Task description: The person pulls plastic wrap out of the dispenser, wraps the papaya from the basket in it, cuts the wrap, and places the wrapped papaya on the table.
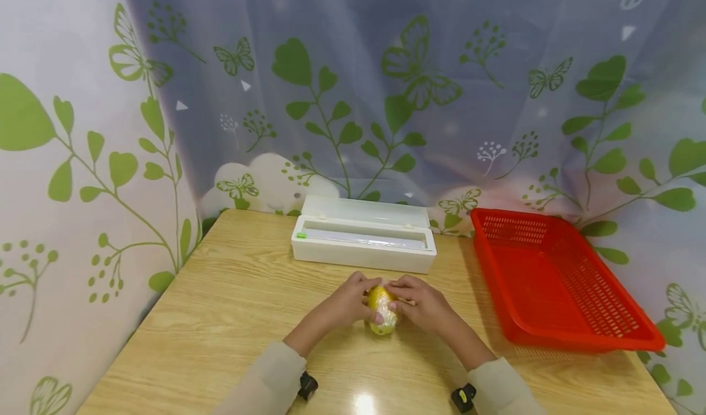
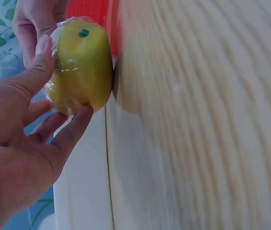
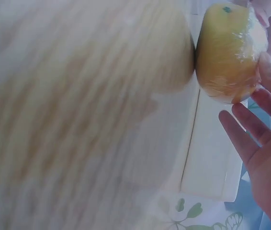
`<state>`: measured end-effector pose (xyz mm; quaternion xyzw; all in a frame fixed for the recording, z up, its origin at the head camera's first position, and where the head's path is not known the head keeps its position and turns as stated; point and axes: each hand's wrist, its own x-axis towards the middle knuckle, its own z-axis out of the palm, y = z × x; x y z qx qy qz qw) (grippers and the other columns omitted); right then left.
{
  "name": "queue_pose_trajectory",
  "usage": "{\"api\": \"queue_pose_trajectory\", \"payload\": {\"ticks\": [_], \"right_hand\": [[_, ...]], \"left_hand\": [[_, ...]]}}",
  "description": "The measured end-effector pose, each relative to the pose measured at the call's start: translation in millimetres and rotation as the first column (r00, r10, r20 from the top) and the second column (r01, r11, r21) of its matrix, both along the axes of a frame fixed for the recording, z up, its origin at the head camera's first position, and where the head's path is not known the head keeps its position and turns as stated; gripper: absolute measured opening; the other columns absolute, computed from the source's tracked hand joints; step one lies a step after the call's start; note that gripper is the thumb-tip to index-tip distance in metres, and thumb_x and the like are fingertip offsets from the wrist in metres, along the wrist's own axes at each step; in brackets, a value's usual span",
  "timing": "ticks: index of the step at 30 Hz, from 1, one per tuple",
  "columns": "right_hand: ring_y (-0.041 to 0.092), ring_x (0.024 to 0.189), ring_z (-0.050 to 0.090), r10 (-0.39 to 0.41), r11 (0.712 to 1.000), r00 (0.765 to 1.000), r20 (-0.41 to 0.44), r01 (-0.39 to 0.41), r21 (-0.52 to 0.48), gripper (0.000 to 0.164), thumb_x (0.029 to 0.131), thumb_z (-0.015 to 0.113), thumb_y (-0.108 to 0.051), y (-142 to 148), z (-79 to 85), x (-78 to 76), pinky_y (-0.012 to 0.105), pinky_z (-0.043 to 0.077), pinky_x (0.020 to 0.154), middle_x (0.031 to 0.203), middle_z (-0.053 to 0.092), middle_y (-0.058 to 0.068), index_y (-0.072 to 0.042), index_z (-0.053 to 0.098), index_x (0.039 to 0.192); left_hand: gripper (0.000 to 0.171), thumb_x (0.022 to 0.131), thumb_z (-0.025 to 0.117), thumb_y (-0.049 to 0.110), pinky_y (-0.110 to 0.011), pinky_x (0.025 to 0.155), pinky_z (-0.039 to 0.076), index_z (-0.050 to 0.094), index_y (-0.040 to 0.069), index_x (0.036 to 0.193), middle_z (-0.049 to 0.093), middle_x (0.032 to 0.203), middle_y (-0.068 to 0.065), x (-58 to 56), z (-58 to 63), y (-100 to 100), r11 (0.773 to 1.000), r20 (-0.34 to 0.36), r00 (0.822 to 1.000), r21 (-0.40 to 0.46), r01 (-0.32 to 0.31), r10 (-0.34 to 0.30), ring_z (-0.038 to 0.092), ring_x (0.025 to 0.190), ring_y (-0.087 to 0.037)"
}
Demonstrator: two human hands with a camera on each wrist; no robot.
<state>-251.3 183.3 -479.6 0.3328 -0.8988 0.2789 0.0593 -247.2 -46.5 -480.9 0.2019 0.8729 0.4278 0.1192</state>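
A yellow fruit in clear cling film sits on the table between my two hands, a small green spot on its end. My left hand holds its left side, thumb on the film and fingertips at the edge, as the left wrist view shows. From the other side my right hand pinches the wrapped fruit with thumb and fingers, its other fingers spread beside it. Crinkled film covers the fruit's surface. Behind the hands stands a white cling film dispenser, lid raised, a film roll and green slider inside.
On the right of the wooden table is a red plastic basket with slotted sides. A patterned curtain hangs right behind the table's far edge, and another patterned sheet covers the left side.
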Motion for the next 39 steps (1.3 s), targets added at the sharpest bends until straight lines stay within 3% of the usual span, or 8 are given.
{"api": "queue_pose_trajectory", "payload": {"ticks": [5, 11, 16, 20, 25, 31, 39], "right_hand": [[0.017, 0.093, 0.054, 0.01, 1.0, 0.999, 0.043, -0.011, 0.018, 0.05, 0.094, 0.072, -0.025, -1, 0.8, 0.4, 0.024, 0.046, 0.072, 0.115, 0.058, -0.002, -0.014, 0.06, 0.141], [0.015, 0.109, 0.057, -0.005, 0.998, 0.999, 0.052, 0.001, 0.063, 0.052, 0.094, 0.072, -0.029, -3, 3.0, 4.3, 0.032, 0.052, 0.084, 0.121, 0.057, -0.005, -0.017, 0.058, 0.143], [0.014, 0.114, 0.057, -0.018, 0.997, 0.998, 0.061, 0.013, 0.079, 0.056, 0.093, 0.07, -0.041, -5, 4.8, 5.5, 0.036, 0.053, 0.088, 0.122, 0.057, -0.006, -0.018, 0.058, 0.143], [0.014, 0.114, 0.057, -0.029, 0.996, 0.999, 0.044, 0.025, 0.09, 0.055, 0.093, 0.071, -0.039, -7, 5.1, 5.3, 0.036, 0.053, 0.087, 0.122, 0.058, -0.007, -0.019, 0.059, 0.142], [0.016, 0.116, 0.056, 0.002, 0.998, 0.999, 0.05, -0.005, 0.061, 0.051, 0.095, 0.071, -0.035, -6, 3.1, 4.6, 0.036, 0.053, 0.087, 0.123, 0.058, -0.004, -0.018, 0.06, 0.142], [0.023, 0.118, 0.054, 0.031, 0.998, 0.991, 0.134, -0.024, -0.05, 0.04, 0.101, 0.062, -0.023, 0, -5.4, 0.9, 0.034, 0.048, 0.086, 0.126, 0.058, 0.002, -0.013, 0.062, 0.139], [0.015, 0.099, 0.055, -0.005, 0.995, 0.996, 0.086, 0.013, -0.099, 0.036, 0.095, 0.069, -0.014, -3, -6.6, -5.0, 0.024, 0.048, 0.074, 0.117, 0.062, 0.002, -0.013, 0.068, 0.131]], "left_hand": [[0.082, 0.079, 0.085, 0.036, -0.033, 0.087, 0.053, 0.05, 0.014, 0.15, 0.052, 0.124, -0.004, -0.3, 2.0, 4, 0.996, -0.049, 0.998, -0.069, -0.048, 0.045, 0.056, 0.108, -0.019], [0.08, 0.078, 0.084, 0.042, -0.05, 0.105, 0.048, 0.054, 0.013, 0.146, 0.05, 0.15, -0.003, -0.5, 2.8, 3, 0.988, -0.131, 0.991, -0.145, -0.053, 0.034, 0.05, 0.136, -0.027], [0.08, 0.079, 0.082, 0.042, -0.043, 0.102, 0.05, 0.053, 0.012, 0.147, 0.058, 0.137, 0.0, -1.7, 1.0, 0, 0.995, -0.098, 0.995, -0.097, -0.031, 0.021, 0.058, 0.121, -0.02], [0.079, 0.082, 0.082, 0.041, -0.037, 0.097, 0.051, 0.051, 0.012, 0.148, 0.058, 0.132, -0.001, -2.9, 1.2, -4, 0.999, -0.062, 0.998, -0.047, -0.001, -0.002, 0.057, 0.112, -0.015], [0.068, 0.09, 0.077, 0.036, -0.039, 0.099, 0.052, 0.051, 0.011, 0.148, 0.057, 0.13, -0.003, -2.9, -0.9, -6, 1.0, -0.024, 1.0, 0.027, 0.009, -0.008, 0.057, 0.117, -0.019], [0.062, 0.091, 0.076, 0.029, -0.038, 0.103, 0.052, 0.054, 0.008, 0.145, 0.058, 0.125, -0.001, -1.6, -8.2, -1, 0.991, 0.023, 1.0, 0.134, -0.015, 0.012, 0.055, 0.124, -0.022], [0.06, 0.093, 0.074, 0.03, -0.038, 0.105, 0.05, 0.054, 0.006, 0.144, 0.058, 0.12, -0.002, -3.4, -3.6, 0, 0.992, -0.002, 1.0, 0.128, -0.015, 0.015, 0.055, 0.118, -0.018]]}}
